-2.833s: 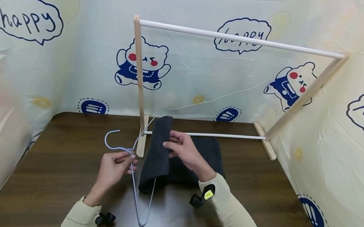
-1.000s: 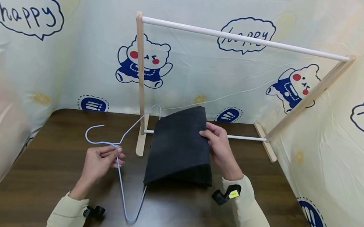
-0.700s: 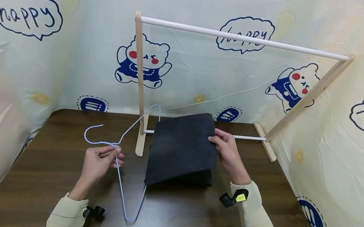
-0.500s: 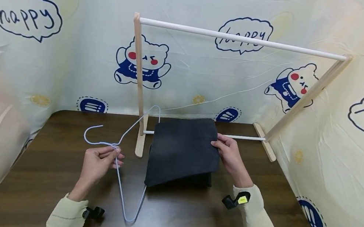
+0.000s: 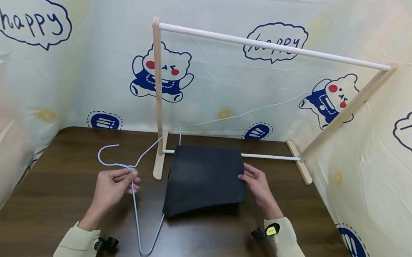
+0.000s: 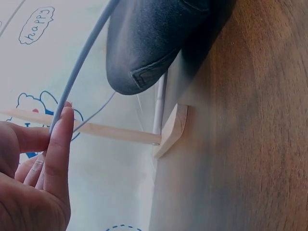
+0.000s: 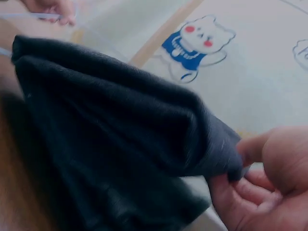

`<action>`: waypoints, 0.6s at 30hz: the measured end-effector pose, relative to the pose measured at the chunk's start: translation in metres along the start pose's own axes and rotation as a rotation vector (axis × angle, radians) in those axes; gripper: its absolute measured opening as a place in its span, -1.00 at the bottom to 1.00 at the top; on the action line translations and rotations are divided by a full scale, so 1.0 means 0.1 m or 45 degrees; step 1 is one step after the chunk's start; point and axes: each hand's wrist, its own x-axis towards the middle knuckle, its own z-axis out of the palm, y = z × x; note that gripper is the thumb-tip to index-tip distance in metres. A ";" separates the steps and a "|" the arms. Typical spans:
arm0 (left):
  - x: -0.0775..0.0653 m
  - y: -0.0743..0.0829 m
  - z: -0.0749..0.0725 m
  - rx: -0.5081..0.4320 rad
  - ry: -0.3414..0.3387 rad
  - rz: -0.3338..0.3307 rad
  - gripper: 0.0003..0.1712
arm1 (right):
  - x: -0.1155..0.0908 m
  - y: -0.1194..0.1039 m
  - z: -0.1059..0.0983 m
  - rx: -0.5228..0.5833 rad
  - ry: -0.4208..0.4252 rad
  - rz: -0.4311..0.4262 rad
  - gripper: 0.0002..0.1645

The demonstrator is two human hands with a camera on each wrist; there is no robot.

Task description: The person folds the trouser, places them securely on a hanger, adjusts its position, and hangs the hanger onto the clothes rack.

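Note:
My left hand (image 5: 113, 185) pinches a pale blue wire hanger (image 5: 123, 165) just below its hook, thumb against fingers. The hanger lies sideways, hook to the left. Over its long straight side hangs a folded black garment (image 5: 205, 183), which hides most of that bar. At the garment's right edge, my right hand (image 5: 260, 188) pinches the cloth between thumb and fingers. A stitched patch shows on the garment (image 6: 144, 43) in the left wrist view. In the right wrist view, the garment (image 7: 120, 110) appears in overlapping layers.
A rack with wooden posts (image 5: 158, 90) and a white top rod (image 5: 238, 38) stands at the back of the brown table (image 5: 50, 208). Its lower white rod (image 5: 271, 157) runs behind the garment. A printed curtain (image 5: 95, 71) surrounds the table.
My right hand has drawn the cloth rightward across the hanger, then lowered it towards the table. The garment is spread flatter. My left hand and the hanger have moved left, then stayed nearly still.

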 end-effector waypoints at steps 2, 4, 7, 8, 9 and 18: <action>0.00 0.00 0.01 0.007 0.004 0.000 -0.65 | 0.01 0.11 0.00 -0.066 0.018 0.029 -0.34; -0.01 0.01 0.03 0.006 0.009 0.002 -0.66 | 0.01 0.20 0.01 -0.136 0.029 0.055 -0.35; -0.01 0.02 0.05 0.012 0.005 0.012 -0.66 | 0.02 0.29 0.03 -0.267 0.049 0.054 -0.38; -0.02 0.02 0.06 0.010 0.004 0.014 -0.67 | 0.02 0.31 0.04 -0.317 0.055 0.046 -0.39; -0.02 0.02 0.07 0.003 0.003 0.015 -0.67 | 0.02 0.32 0.05 -0.383 0.061 0.031 -0.39; 0.00 0.04 0.15 -0.058 -0.004 -0.047 -0.64 | -0.06 0.24 0.31 -1.036 0.156 -0.445 -0.23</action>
